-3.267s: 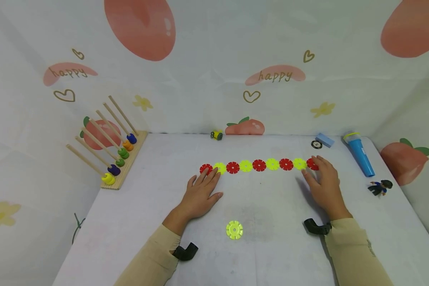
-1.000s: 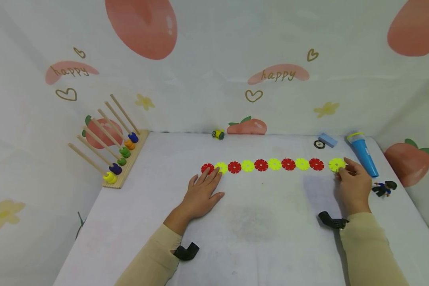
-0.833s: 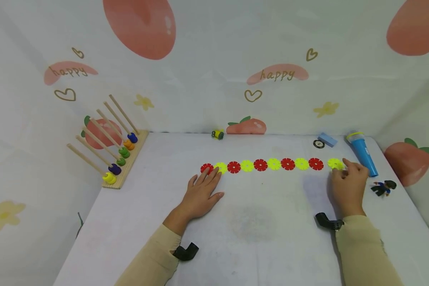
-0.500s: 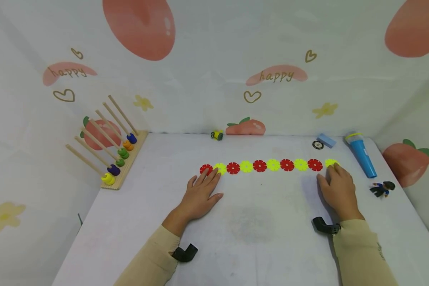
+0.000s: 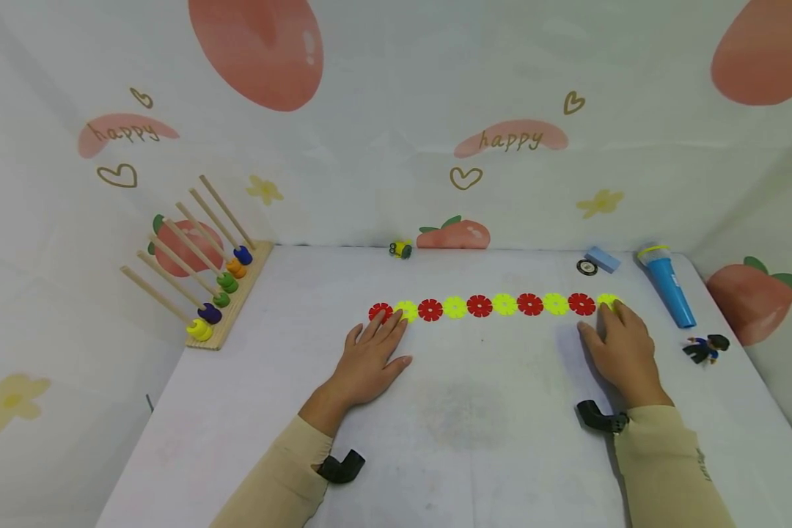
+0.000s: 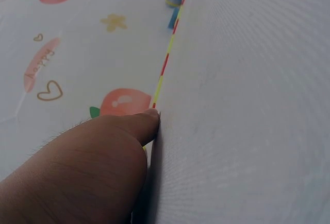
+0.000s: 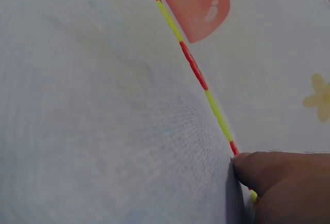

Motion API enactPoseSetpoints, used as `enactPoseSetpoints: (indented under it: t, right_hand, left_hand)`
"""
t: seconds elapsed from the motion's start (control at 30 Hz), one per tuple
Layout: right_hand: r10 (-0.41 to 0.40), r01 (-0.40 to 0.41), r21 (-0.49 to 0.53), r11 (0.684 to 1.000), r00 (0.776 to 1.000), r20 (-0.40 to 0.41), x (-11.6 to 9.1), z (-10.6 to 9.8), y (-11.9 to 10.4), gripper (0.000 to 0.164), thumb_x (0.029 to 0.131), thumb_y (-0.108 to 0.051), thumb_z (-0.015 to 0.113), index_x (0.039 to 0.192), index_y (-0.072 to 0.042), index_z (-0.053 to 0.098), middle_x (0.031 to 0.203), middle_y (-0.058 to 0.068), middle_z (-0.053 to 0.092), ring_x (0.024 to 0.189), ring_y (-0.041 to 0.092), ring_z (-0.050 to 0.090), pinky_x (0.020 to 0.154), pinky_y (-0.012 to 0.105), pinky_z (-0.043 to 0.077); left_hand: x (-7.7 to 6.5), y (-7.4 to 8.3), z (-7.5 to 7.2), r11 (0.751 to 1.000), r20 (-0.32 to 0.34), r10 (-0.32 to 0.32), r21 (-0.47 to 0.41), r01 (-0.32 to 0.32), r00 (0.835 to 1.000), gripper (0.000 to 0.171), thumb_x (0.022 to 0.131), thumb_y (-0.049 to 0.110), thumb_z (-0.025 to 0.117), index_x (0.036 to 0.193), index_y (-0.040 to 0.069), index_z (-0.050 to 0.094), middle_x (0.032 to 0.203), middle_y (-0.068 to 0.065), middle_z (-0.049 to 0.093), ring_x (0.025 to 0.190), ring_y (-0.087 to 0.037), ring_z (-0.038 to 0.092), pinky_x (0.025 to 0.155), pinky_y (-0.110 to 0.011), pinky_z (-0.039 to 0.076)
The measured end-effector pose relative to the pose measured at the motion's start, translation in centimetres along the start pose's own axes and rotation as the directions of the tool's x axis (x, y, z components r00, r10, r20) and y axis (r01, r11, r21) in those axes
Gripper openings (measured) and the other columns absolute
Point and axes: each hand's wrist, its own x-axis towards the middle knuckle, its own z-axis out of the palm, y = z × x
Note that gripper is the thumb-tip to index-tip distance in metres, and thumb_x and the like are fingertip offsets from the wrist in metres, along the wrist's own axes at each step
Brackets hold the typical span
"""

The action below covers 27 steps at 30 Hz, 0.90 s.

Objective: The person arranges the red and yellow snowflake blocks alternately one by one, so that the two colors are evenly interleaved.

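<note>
A straight row of flat, notched plastic discs in alternating red and yellow lies across the white table. My left hand [image 5: 366,363] lies spread at the row's left end, its fingertips on the first red disc [image 5: 378,311] and the yellow disc [image 5: 405,309] beside it. At the other end my right hand [image 5: 623,352] rests its fingertips on the last yellow disc [image 5: 608,299], partly hiding it. That disc sits close beside a red disc [image 5: 581,304]. In the right wrist view the thumb [image 7: 252,170] is right at the row's near edge.
A wooden peg board [image 5: 237,301] with coloured rings stands at the left. Along the back are a small yellow toy [image 5: 400,249], a black-and-white round piece [image 5: 587,268] and a blue block [image 5: 603,259]. A blue toy microphone [image 5: 669,290] and a small figure [image 5: 705,349] lie at the right.
The yellow disc that lay alone near the front was carried by my right hand to the row's right end, then released and slid left toward the red disc. My left hand has stayed put.
</note>
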Motion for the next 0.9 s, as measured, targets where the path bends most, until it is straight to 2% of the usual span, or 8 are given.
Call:
enactPoseSetpoints:
  t: [0.53, 0.77, 0.9]
  right_hand:
    - [-0.012, 0.012, 0.027, 1.000, 1.000, 0.005, 0.0, 0.2, -0.5, 0.080, 0.095, -0.050, 0.051, 0.148, 0.003, 0.025, 0.151, 0.031, 0.011, 0.138, 0.048, 0.003, 0.101, 0.069, 0.009]
    - [-0.017, 0.021, 0.082, 0.996, 0.998, -0.053, -0.2, 0.2, -0.9, 0.078, 0.095, -0.050, 0.051, 0.151, -0.004, 0.022, 0.153, 0.027, 0.008, 0.139, 0.048, 0.002, 0.099, 0.072, 0.010]
    - [-0.067, 0.077, 0.096, 0.992, 0.993, -0.102, -0.6, 0.3, -1.5, 0.075, 0.094, -0.046, 0.053, 0.151, -0.006, 0.025, 0.155, 0.023, 0.010, 0.140, 0.046, 0.004, 0.098, 0.072, 0.012]
  left_hand:
    - [-0.1, -0.4, 0.2, 1.000, -0.010, 0.003, 0.002, -0.003, 1.000, 0.072, 0.094, 0.053, 0.047, 0.153, 0.018, 0.024, 0.158, 0.000, 0.016, 0.144, -0.027, 0.008, 0.107, -0.058, 0.010]
    - [-0.1, -0.5, 0.4, 1.000, -0.011, 0.001, -0.014, -0.002, 1.000, 0.071, 0.095, 0.052, 0.048, 0.153, 0.019, 0.025, 0.158, 0.001, 0.017, 0.144, -0.027, 0.008, 0.107, -0.058, 0.009]
    - [-0.1, -0.5, 0.6, 1.000, -0.013, -0.002, -0.020, 0.002, 1.000, 0.072, 0.094, 0.053, 0.049, 0.153, 0.020, 0.025, 0.158, 0.002, 0.017, 0.144, -0.027, 0.009, 0.107, -0.058, 0.010]
